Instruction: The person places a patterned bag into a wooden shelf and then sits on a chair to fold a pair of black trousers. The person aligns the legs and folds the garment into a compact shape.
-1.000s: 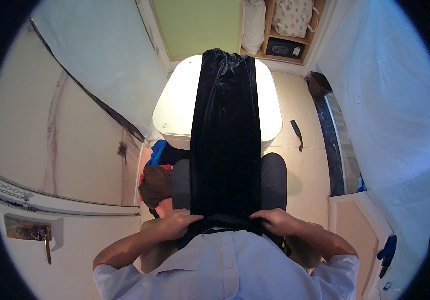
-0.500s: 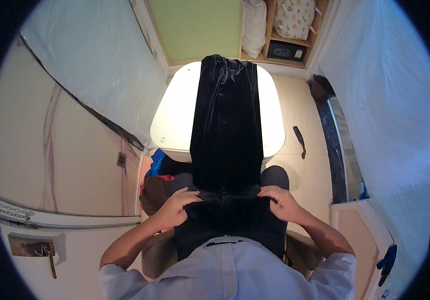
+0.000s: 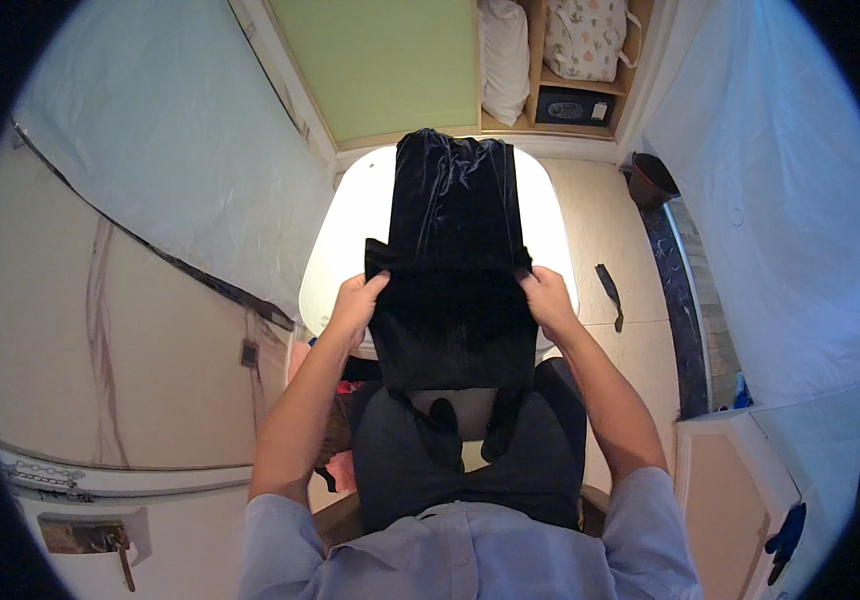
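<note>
A long piece of black velvet cloth (image 3: 455, 205) lies over the white table (image 3: 350, 215), its far end bunched into wrinkles near the table's back edge. My left hand (image 3: 358, 300) is closed on the cloth's left edge, the thumb lying along it. On the opposite side, my right hand (image 3: 547, 300) pinches the right edge at about the same height. Between both hands a fold runs across the cloth, with small corners sticking up beside my fingers. The nearer part hangs down in front of my knees. Some fingers are hidden behind the fabric.
A dark strip (image 3: 610, 297) lies on the floor right of the table. Beyond it stands a dark bin (image 3: 653, 180). Translucent sheeting (image 3: 770, 240) hangs on the right, and more sheeting (image 3: 170, 150) on the left. Shelves behind hold a patterned bag (image 3: 585, 40) and a black safe (image 3: 574, 106).
Both hands have moved from my lap forward to the table, carrying the cloth's near part with them. A crosswise fold has formed, and my knees are now uncovered.
</note>
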A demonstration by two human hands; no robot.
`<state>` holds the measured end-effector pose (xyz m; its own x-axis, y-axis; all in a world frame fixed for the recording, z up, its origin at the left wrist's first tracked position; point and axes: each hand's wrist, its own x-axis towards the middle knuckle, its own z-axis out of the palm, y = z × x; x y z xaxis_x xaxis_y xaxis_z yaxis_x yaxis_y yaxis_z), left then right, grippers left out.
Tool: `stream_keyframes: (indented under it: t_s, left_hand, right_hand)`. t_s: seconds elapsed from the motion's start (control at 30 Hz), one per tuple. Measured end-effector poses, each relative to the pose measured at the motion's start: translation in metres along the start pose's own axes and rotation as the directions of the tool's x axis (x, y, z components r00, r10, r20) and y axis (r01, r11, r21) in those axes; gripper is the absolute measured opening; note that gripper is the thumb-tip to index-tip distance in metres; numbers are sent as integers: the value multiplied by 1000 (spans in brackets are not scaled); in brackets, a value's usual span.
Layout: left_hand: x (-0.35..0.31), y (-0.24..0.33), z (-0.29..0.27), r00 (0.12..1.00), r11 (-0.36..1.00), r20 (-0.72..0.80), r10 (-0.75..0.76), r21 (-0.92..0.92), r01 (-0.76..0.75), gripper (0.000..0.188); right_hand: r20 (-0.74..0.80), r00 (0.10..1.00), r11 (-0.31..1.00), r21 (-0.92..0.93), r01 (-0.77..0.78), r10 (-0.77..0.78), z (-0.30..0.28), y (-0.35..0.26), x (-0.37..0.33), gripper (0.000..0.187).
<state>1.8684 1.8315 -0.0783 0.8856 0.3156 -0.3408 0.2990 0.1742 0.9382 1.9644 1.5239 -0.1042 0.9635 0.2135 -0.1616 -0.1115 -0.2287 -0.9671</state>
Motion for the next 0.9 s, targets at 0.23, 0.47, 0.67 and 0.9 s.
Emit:
stream_keyframes:
  t_s: [0.23,0.47,0.67,0.9]
  left_hand:
    - [7,-78,-6,982,984,-170,81,171,-52,42]
    - [-47,-151,-41,815,978,-551,181,189,-90,49]
    - [-103,-190,-20,883,761,-1,-469,-508,404,76]
    - [-132,-209,32,968,585,125,-216,-777,231,56]
  right_hand:
    - [-93,973,838,-530,132,-212,19,49,-9,36]
    - [-102,970,711,-698,89,-222,19,38,-53,36]
    - [-104,994,672,-739,-50,-40,28,28,-74,45]
    - [-49,998,775,-629,-54,30,28,21,-95,37]
